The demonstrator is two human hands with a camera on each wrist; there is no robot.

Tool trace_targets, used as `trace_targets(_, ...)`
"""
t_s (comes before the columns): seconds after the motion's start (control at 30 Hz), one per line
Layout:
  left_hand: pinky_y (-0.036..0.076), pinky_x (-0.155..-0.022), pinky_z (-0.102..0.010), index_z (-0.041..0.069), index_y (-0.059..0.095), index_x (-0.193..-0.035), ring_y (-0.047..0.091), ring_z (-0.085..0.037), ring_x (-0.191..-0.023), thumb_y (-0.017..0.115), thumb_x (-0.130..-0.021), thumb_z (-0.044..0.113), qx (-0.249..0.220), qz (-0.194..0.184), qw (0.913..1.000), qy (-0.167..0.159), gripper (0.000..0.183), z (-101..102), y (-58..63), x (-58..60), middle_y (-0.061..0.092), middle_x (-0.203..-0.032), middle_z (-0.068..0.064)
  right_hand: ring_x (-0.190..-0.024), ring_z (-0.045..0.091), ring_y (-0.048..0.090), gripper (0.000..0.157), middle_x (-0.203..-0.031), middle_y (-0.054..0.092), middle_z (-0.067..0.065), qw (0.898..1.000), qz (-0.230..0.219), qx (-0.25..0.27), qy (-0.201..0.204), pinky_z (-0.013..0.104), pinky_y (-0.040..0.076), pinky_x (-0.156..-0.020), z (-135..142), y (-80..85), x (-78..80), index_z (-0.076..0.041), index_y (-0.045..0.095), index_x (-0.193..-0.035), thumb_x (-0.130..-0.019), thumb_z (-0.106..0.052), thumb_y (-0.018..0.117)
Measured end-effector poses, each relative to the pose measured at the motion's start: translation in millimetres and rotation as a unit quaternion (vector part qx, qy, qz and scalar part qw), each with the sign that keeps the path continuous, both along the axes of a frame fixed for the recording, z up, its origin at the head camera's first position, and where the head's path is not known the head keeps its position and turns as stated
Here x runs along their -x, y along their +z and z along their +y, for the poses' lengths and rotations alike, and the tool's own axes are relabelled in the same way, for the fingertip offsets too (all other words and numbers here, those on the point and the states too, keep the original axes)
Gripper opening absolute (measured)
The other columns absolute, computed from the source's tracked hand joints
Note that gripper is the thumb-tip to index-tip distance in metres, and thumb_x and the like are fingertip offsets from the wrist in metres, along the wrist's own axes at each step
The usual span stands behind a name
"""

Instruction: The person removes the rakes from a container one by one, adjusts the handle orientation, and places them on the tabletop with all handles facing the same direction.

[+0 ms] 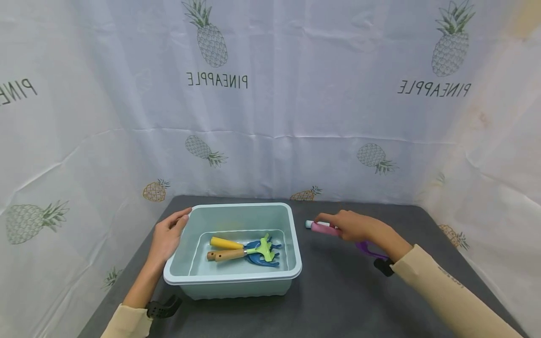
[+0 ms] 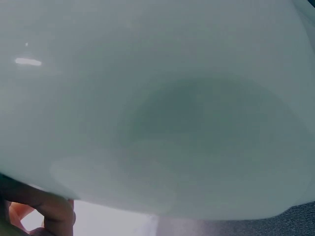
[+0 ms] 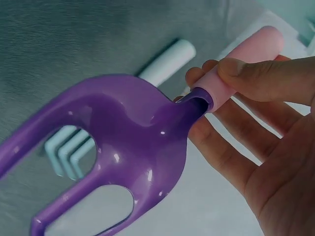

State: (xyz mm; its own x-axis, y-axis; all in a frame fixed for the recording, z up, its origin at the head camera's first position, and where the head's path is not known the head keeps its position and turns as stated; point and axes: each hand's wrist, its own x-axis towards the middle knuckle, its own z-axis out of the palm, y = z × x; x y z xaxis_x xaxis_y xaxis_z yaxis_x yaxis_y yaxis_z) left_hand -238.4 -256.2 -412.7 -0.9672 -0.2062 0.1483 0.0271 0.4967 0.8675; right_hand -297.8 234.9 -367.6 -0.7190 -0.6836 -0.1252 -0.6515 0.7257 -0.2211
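Note:
Between thumb and fingers, my right hand [image 1: 357, 226] pinches the pink handle [image 3: 256, 49] of a purple toy garden fork [image 3: 142, 135]. Under the fork, on the table, lies a light blue hand rake [image 3: 170, 61] with bent tines; the head view shows only its handle end. My left hand [image 1: 166, 240] grips the left rim of a pale green plastic bin [image 1: 236, 290]. In the left wrist view the bin wall fills most of the picture, with curled fingers at the lower left corner. Inside the bin, a green hand rake [image 1: 265, 249] with a wooden handle overlaps blue tools [image 1: 257, 261].
A yellow handle [image 1: 226, 243] and another wooden handle end also show in the bin. Dark grey table [image 1: 338, 291] surface extends right and in front of the bin. Behind and at both sides hangs a white pineapple-print curtain [image 1: 296, 108].

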Motion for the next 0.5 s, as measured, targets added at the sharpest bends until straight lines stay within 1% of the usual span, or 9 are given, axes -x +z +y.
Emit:
trace_targets(0.07,0.040,-0.110,-0.055,0.013,0.052,-0.153,0.049,-0.037,-0.140,0.041,-0.112,0.043,-0.001,0.001,1.0000,-0.001,0.052,-0.4,-0.4,-0.3,0.052,-0.155,-0.017,-0.069,0.011,0.053,0.064,-0.084,0.063,-0.002,1.000,-0.004,-0.003,-0.006,0.027,0.045,-0.061,1.9,-7.5,0.7,-0.028,0.057,-0.137,-0.088,0.015,0.057)
trace_targets(0.1,0.040,-0.111,-0.055,0.013,0.052,-0.153,0.049,-0.037,-0.141,0.041,-0.112,0.043,-0.002,0.001,1.0000,-0.002,0.053,-0.5,-0.6,-0.5,0.052,-0.156,-0.017,-0.069,0.011,0.052,0.064,-0.083,0.061,-0.003,1.000,-0.007,-0.005,-0.011,0.027,0.045,-0.061,2.4,-10.8,0.4,-0.028,0.058,-0.136,-0.088,0.015,0.058)
trace_targets(0.13,0.040,-0.110,-0.056,0.012,0.051,-0.153,0.049,-0.037,-0.141,0.041,-0.112,0.043,-0.002,0.002,1.0000,-0.003,0.053,-0.6,-0.7,-0.7,0.051,-0.156,-0.017,-0.067,0.010,0.049,0.063,-0.080,0.058,-0.004,1.000,-0.009,-0.005,-0.013,0.026,0.042,-0.060,2.9,-13.6,-0.1,-0.027,0.059,-0.135,-0.088,0.015,0.059)
trace_targets(0.2,0.040,-0.110,-0.055,0.012,0.051,-0.153,0.049,-0.037,-0.140,0.041,-0.112,0.043,-0.002,0.003,1.0000,-0.004,0.053,-0.6,-0.8,-0.8,0.051,-0.156,-0.017,-0.065,0.010,0.047,0.063,-0.075,0.054,-0.005,1.000,-0.009,-0.002,-0.011,0.026,0.041,-0.059,3.9,-19.5,-0.8,-0.026,0.060,-0.134,-0.086,0.016,0.058)
trace_targets(0.27,0.040,-0.110,-0.055,0.012,0.051,-0.153,0.049,-0.037,-0.140,0.041,-0.112,0.043,-0.003,0.003,1.0000,-0.004,0.053,-0.6,-1.0,-0.5,0.051,-0.156,-0.018,-0.067,0.010,0.048,0.066,-0.076,0.056,-0.005,1.000,-0.004,0.001,-0.008,0.027,0.041,-0.062,4.5,-26.0,-0.8,-0.025,0.061,-0.134,-0.084,0.018,0.058)
trace_targets(0.33,0.041,-0.110,-0.055,0.013,0.051,-0.153,0.049,-0.037,-0.140,0.041,-0.112,0.043,-0.004,0.001,1.0000,-0.004,0.053,-0.3,-0.9,0.0,0.051,-0.156,-0.017,-0.072,0.011,0.050,0.069,-0.084,0.062,-0.004,1.000,0.001,-0.002,-0.008,0.029,0.044,-0.067,5.0,-32.7,-0.6,-0.024,0.062,-0.135,-0.082,0.019,0.058)
trace_targets(0.4,0.041,-0.109,-0.054,0.013,0.052,-0.153,0.050,-0.037,-0.140,0.041,-0.112,0.044,-0.003,0.001,1.0000,-0.002,0.052,0.2,-0.9,0.8,0.052,-0.156,-0.017,-0.080,0.013,0.053,0.073,-0.096,0.068,-0.002,1.000,0.008,-0.008,-0.007,0.033,0.046,-0.071,5.9,-39.7,-0.4,-0.024,0.063,-0.135,-0.078,0.021,0.059)
trace_targets(0.5,0.042,-0.107,-0.052,0.014,0.052,-0.153,0.051,-0.036,-0.139,0.041,-0.111,0.044,-0.001,0.000,1.0000,0.001,0.052,1.0,-1.4,2.0,0.053,-0.155,-0.017,-0.090,0.014,0.056,0.074,-0.112,0.070,0.000,1.000,0.020,-0.014,0.002,0.036,0.048,-0.078,7.2,-49.9,0.2,-0.024,0.065,-0.134,-0.075,0.021,0.060)
